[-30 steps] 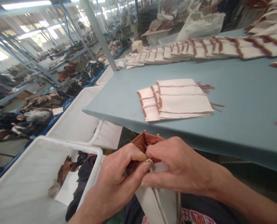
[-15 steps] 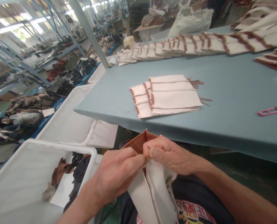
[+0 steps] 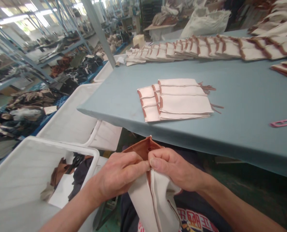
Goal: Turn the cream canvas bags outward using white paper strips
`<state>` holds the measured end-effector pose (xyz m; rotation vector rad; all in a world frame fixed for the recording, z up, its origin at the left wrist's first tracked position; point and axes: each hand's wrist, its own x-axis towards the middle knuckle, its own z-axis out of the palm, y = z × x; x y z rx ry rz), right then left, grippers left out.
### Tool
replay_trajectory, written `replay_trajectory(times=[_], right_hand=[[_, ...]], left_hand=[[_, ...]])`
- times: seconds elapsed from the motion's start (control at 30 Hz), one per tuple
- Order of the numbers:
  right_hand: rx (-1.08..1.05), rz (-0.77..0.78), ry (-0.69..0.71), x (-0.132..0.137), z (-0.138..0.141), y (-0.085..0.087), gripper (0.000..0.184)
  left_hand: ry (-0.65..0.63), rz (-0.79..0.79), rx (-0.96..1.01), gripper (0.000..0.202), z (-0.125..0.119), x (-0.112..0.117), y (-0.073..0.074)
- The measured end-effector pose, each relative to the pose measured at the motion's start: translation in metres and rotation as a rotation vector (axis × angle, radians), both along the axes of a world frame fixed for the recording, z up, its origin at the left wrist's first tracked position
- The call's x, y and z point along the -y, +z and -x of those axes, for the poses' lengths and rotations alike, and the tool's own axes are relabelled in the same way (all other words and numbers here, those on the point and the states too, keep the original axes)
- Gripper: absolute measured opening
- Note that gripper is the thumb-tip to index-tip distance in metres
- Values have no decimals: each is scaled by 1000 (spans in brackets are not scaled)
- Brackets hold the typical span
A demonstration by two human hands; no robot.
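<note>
A cream fabric pouch (image 3: 145, 199) with a brown lining hangs over my lap, its mouth spread apart at the top. My left hand (image 3: 124, 172) pinches the rim on one side of the seam. Close beside it, my right hand (image 3: 173, 166) grips the rim on the other side, thumb on top. The fingertips of both hands nearly meet at the seam, and what lies between them is hidden. On the table edge just beyond lies a small stack of similar cream pieces (image 3: 184, 103) with brown edges and loose brown strings.
The blue-covered table (image 3: 237, 96) spans the front, with pink thread snips (image 3: 282, 123) at right. A long row of cream and brown pieces (image 3: 194, 48) runs along its back. White bins (image 3: 68, 112) stand at left, the nearest holding brown and black scraps (image 3: 69, 177).
Both hands keep their grip on the pouch rim and have shifted only slightly. The table and its contents appear a little farther right as the view turns.
</note>
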<state>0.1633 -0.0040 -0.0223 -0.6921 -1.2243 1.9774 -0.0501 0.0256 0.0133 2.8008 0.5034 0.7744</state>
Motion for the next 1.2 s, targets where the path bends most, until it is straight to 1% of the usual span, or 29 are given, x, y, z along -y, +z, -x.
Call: replay_trajectory(times=[0.07, 0.2, 0.27, 0.37, 0.47, 0.53, 0.67, 0.73, 0.83, 0.93, 1.0, 1.07, 1.17, 1.2], right_hand=[[51, -83, -23, -1, -4, 4, 58], [223, -236, -21, -3, -14, 15, 58], [322, -272, -4, -3, -18, 20, 56], [370, -249, -1, -3, -19, 23, 54], [325, -182, 2, -1, -17, 20, 53], [280, -130, 26, 0, -16, 18, 54], [227, -68, 54, 4, -15, 18, 57], [218, -68, 49, 6, -16, 19, 55], [200, -100, 19, 9, -18, 21, 54], [212, -191, -52, 10, -19, 24, 52], [225, -264, -92, 10, -18, 25, 50], [219, -313, -113, 10, -16, 27, 45], [205, -355, -127, 12, -16, 30, 35], [214, -367, -133, 13, -16, 32, 32]], left_hand=[[17, -25, 23, 23, -3, 1, -3], [61, -169, -29, 18, -8, 2, -1], [51, -193, -41, 18, -8, 0, -1], [9, -116, -14, 20, -4, -2, -4], [-8, -78, 31, 22, -4, 0, -4], [32, -49, 47, 28, -7, 3, -2], [156, 91, 100, 39, -16, 10, 1], [138, 90, 126, 38, -18, 11, 2], [47, 68, 144, 26, -18, 10, 3], [-9, 142, 204, 20, -17, 9, 8], [-44, 231, 237, 24, -17, 7, 11], [-86, 328, 240, 34, -18, 5, 13], [-105, 498, 209, 47, -20, 3, 17], [-105, 531, 197, 49, -20, 4, 19]])
